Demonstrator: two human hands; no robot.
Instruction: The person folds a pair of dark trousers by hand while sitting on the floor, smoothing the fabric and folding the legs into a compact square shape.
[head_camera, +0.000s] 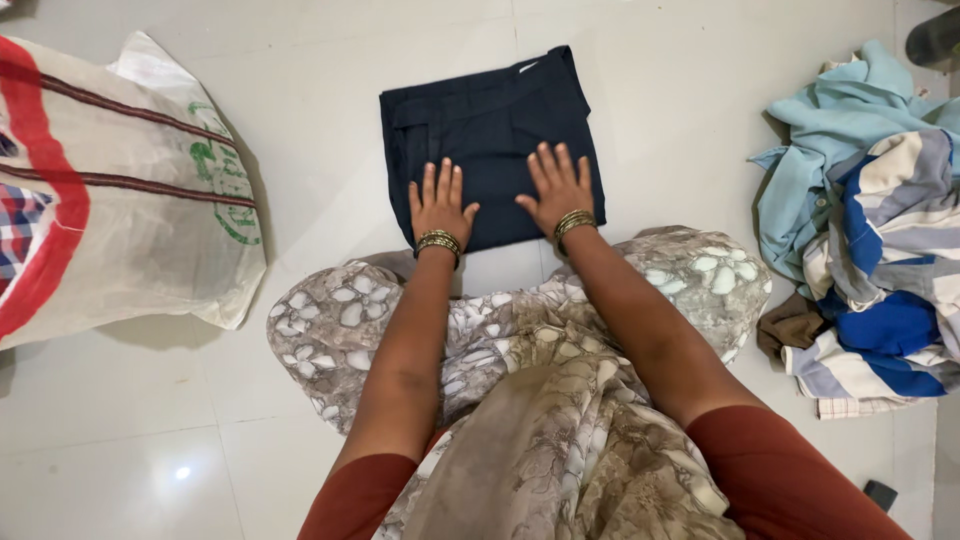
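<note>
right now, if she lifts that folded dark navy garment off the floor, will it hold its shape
Probably not: the folded navy garment is soft cloth, so it would likely sag and unfold. It looks light. With the left hand and right hand flat on it, it may slide on glossy tile.

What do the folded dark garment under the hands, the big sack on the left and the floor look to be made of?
Folded dark garment: navy woven cloth, matte, probably cotton or a blend; seams and soft creases show. Both hands, left hand and right hand, lie flat on it. Sack: seemingly woven plastic, pale with red stripes, stiff crinkled folds. Floor: glossy pale tiles, with grout lines and a light reflection.
</note>
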